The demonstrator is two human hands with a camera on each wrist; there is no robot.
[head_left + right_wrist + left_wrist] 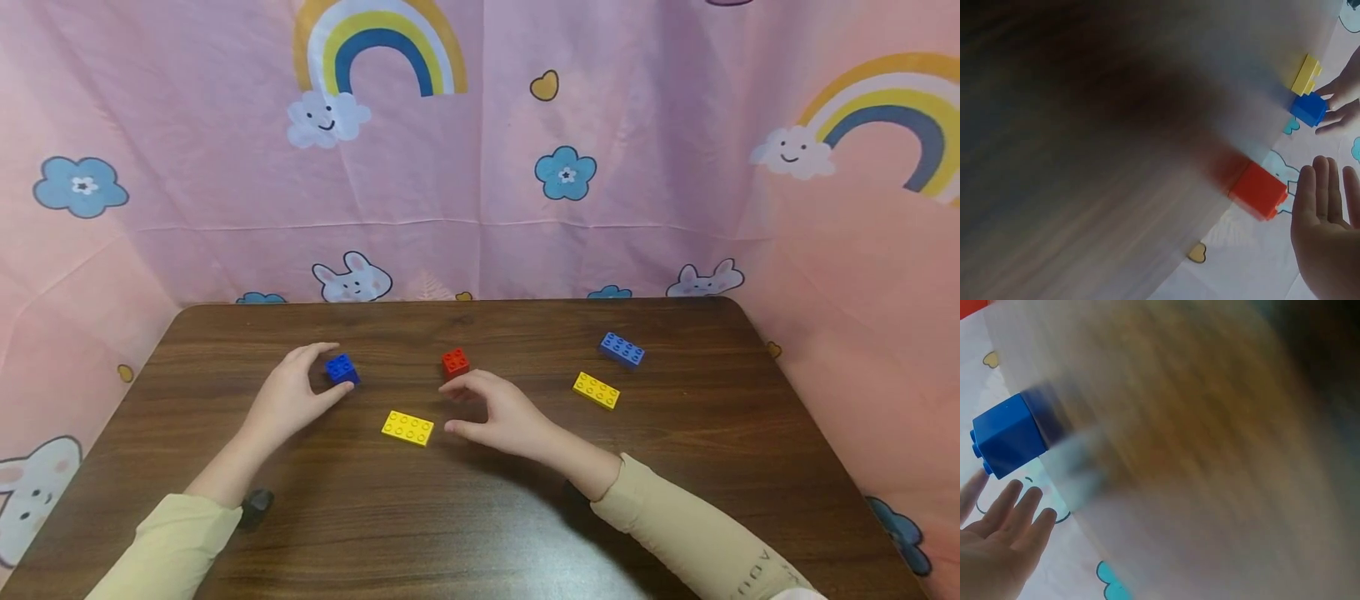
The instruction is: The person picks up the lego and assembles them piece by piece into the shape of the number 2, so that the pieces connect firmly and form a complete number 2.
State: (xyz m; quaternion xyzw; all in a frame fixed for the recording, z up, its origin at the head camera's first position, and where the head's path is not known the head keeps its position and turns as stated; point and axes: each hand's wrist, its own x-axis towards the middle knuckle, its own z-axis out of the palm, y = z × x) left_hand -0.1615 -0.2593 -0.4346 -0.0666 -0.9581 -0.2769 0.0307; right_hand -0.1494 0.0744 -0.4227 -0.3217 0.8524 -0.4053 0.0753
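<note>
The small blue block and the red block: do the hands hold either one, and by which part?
Neither is held. The left hand is around the small blue block without gripping it; the right hand is near the red block.

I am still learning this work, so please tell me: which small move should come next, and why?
Probably the left hand should close its grip on the small dark-blue brick: it is open, with thumb and fingers at two sides of the brick. The right hand, open near the red brick, holds nothing.
</note>
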